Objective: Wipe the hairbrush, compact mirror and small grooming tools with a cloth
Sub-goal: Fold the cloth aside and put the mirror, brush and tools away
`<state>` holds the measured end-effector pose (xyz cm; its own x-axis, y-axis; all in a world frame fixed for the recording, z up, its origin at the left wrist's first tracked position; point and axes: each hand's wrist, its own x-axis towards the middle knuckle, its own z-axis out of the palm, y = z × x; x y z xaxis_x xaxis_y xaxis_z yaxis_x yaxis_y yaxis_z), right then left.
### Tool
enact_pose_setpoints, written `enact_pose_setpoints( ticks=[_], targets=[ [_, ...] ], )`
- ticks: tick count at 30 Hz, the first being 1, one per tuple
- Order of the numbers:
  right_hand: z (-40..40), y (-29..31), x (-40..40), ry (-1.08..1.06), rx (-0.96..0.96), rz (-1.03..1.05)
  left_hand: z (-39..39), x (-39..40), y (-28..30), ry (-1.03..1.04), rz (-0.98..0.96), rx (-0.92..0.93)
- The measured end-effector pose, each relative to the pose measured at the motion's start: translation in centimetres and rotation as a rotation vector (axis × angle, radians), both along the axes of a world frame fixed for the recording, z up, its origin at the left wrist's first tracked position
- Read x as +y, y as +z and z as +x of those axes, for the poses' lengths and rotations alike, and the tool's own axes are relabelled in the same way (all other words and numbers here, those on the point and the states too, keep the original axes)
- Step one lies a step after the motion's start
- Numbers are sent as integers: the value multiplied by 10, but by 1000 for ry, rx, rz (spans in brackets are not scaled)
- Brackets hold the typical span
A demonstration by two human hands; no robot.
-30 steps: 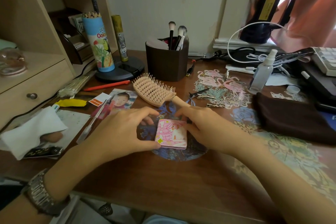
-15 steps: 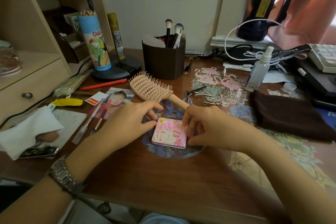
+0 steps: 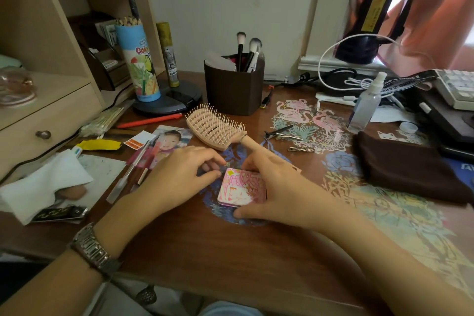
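The compact mirror has turned a little since a moment ago. One corner now points away from the person, and the right side looks a bit lifted off the surface. It lies near the front edge, just in front of the handle of the hairbrush. It looks like the person is getting ready to pick it up or open it. No wiping has begun yet, since neither hand has a cloth.

The right hand curls around the right side of the mirror. Its thumb sits at the near edge and its fingers bend over the far edge, so it pinches the mirror between them. The left hand has slid back a bit. Its fingers are bent, and the tips touch the far left corner of the mirror. It seems to steady the mirror, not grab it.

A white cloth lies far to the left, by the nail clipper. A dark brown cloth lies to the right. The hair clips rest behind the right hand.
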<state>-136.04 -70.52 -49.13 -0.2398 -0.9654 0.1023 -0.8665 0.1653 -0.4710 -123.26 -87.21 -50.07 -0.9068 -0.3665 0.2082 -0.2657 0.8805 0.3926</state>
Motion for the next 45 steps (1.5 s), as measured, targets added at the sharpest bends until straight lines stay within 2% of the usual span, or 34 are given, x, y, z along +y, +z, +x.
enact_pose_setpoints(
  ticks=[8, 20, 29, 34, 45],
  targets=[
    [1, 2, 0, -35, -4, -55, -1, 1, -1, 5, -20, 1],
    [-20, 25, 13, -82, -70, -160, -9, 5, 11, -19, -95, -95],
    [-76, 60, 17, -162, -20, -160, -39, 9, 38, -51, -89, 94],
    [-117, 66, 4, -214, 45, -142, -65, 7, 40, -38, -115, 112],
    [-183, 30, -52, -243, 28, -124, -89, -8, 7, 50, -86, 213]
  ],
)
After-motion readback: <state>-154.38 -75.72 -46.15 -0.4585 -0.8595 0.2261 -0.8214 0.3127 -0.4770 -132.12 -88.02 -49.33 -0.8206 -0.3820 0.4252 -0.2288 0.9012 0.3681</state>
